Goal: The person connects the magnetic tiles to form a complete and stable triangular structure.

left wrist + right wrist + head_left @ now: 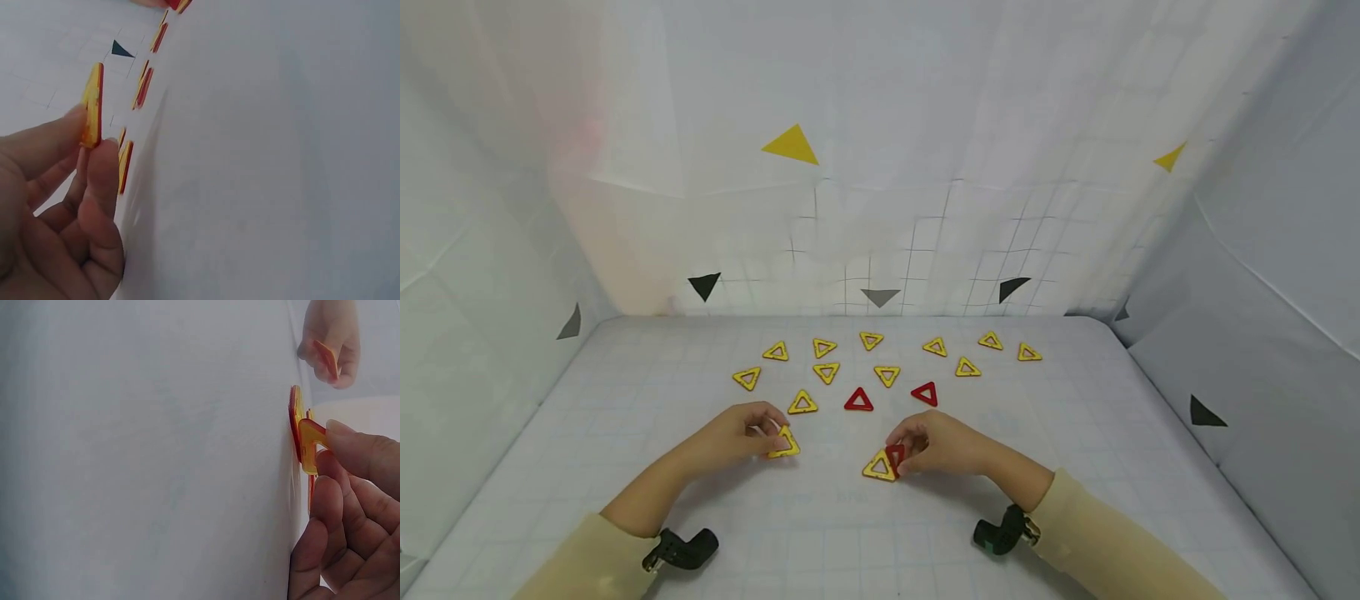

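Observation:
My left hand (747,435) pinches a triangular frame (785,443), its yellow face toward the head camera; the left wrist view shows this piece (94,106) nearly edge-on between thumb and fingers (100,169). To the right, my right hand (946,446) pinches another triangle (896,457) that shows red in the head view and yellow (306,447) in the right wrist view. It meets the right side of a yellow triangle (872,472) lying on the white surface. Whether the two are joined, I cannot tell. My right fingertips are partly hidden behind the held piece in the head view.
Several yellow triangles (827,372) lie spread beyond the hands, one (802,402) just past my left hand. Two red triangles (859,400) (926,393) lie closer to my right hand. White sheets (880,167) with yellow, grey and black triangular marks stand behind and at both sides.

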### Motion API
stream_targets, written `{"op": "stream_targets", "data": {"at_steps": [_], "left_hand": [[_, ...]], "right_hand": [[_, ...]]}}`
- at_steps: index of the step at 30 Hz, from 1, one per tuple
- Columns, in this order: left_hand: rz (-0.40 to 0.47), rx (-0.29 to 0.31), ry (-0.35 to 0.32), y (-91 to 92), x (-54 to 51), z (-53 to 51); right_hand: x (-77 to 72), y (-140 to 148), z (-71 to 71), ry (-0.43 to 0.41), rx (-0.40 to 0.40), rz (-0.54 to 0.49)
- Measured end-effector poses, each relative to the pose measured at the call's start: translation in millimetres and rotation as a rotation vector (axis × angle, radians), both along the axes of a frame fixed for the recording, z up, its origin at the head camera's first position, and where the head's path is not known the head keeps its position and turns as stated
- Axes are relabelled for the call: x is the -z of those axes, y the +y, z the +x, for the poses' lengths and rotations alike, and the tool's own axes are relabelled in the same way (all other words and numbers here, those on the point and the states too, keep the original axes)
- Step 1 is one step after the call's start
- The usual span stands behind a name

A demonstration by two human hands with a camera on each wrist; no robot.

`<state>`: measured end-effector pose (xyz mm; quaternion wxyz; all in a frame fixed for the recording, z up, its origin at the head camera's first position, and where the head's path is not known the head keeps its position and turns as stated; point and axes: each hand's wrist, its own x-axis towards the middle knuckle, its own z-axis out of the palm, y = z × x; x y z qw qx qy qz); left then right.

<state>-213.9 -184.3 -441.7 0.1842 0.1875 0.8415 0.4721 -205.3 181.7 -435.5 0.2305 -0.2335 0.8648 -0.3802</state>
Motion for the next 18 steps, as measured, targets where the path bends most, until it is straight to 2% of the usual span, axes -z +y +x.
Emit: {"op": "stream_targets", "data": {"at_steps": [5,10,18], "left_hand": [[0.026,0.031,-0.015,14.2,-0.4,2.8],[0.034,0.035,-0.048,26.8,2.6,5.9],[0.114,0.055,-0.054,40.6,2.5,9.1]], "right_hand": [[-0.4,-0.6,0.6,0.005,0.003,0.001],[-0.7,-1.1,1.1,-0.010,0.008,0.001],[-0.4,-0.8,0.9,-0.022,0.014,-0.001]]}}
